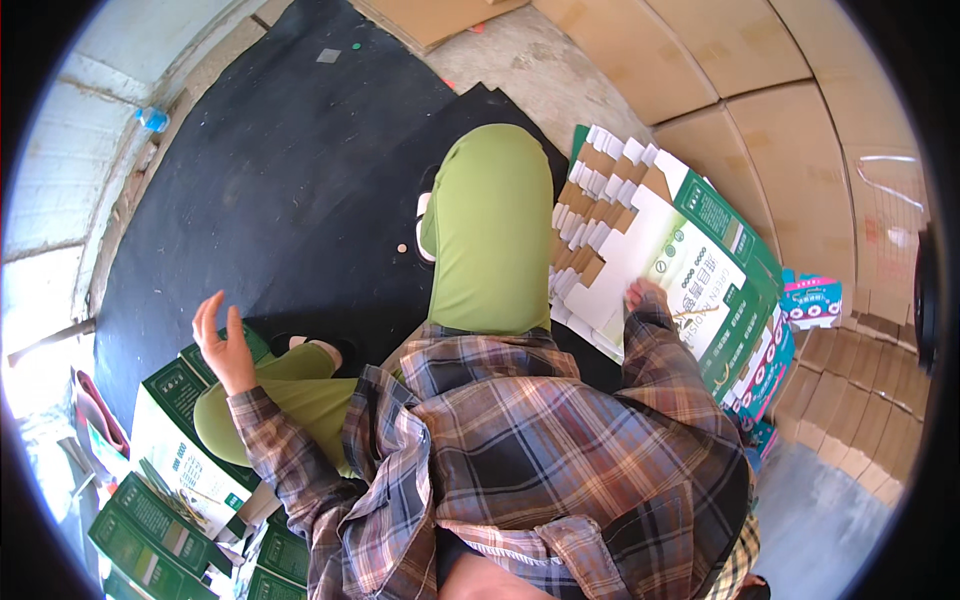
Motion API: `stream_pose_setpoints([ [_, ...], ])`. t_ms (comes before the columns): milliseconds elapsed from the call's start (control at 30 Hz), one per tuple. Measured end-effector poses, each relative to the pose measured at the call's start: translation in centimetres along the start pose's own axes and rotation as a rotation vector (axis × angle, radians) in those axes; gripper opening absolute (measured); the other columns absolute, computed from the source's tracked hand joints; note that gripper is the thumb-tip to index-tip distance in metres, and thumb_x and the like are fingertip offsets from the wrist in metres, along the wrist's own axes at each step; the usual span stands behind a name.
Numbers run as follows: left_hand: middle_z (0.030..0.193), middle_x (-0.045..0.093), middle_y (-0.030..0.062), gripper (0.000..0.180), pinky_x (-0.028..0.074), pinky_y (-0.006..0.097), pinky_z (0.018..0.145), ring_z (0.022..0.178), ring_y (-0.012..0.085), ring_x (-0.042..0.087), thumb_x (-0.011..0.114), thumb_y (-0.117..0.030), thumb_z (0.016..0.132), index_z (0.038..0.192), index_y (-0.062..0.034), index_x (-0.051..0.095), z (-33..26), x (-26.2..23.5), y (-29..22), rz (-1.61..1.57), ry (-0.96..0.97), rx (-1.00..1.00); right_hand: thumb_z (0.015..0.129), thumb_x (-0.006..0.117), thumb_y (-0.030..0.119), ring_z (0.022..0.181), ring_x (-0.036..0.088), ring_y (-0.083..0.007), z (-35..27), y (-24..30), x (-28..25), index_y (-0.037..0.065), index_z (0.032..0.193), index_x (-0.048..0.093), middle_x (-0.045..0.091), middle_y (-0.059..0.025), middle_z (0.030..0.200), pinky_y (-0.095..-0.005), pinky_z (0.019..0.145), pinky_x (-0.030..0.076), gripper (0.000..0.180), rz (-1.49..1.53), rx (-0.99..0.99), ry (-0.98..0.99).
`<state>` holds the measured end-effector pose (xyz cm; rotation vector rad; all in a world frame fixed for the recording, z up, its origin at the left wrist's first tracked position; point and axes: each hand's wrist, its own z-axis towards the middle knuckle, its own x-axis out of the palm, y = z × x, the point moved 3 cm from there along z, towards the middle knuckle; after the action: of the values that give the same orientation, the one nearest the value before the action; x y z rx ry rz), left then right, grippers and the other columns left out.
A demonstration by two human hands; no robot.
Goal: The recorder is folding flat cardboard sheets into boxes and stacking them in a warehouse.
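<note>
The stack of flat green-and-white cartons [655, 238] was fanned out at the person's right, beside the green-trousered knee [495, 215]. The top sheet was met by the right hand [648, 294]; whether its edge was pinched could not be told. The left hand [228, 350] was held raised, fingers spread, with nothing gripped, near more green cartons [185, 470]. The step in hand was judged to be the picking of one sheet; a clean separation from those beneath seemed called for. Beyond, brown boxes [790, 150] were stacked.
</note>
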<state>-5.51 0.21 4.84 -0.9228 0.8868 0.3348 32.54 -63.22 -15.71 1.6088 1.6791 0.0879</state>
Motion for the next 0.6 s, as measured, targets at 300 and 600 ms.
stream_pose_setpoints([
  [300, 0.101, 0.059, 0.0036, 0.027, 0.046, 0.023, 0.075, 0.086, 0.0103, 0.056, 0.06, -0.009, 0.084, 0.111, -0.005, 0.06, -1.4, 5.2, 4.5, -0.302, 0.214, -0.295, 0.082, 0.06, 0.048, 0.086, 0.058, -0.0262, 1.7, -11.9, -9.6, 0.005, 0.098, 0.052, 0.059, -0.0075, 0.079, -0.042, 0.069, 0.049, 0.048, 0.445, 0.375, 0.001],
  [600, 0.092, 0.059, 0.0048, 0.029, 0.047, 0.025, 0.066, 0.076, 0.0117, 0.057, 0.061, -0.006, 0.079, 0.108, -0.0061, 0.061, -1.1, 5.1, 2.3, -0.232, 0.262, -0.243, 0.081, 0.06, 0.05, 0.081, 0.059, -0.0274, -3.0, -12.2, -8.4, 0.004, 0.102, 0.052, 0.06, -0.0117, 0.087, -0.0426, 0.068, 0.052, 0.05, 0.663, 0.197, 0.233],
])
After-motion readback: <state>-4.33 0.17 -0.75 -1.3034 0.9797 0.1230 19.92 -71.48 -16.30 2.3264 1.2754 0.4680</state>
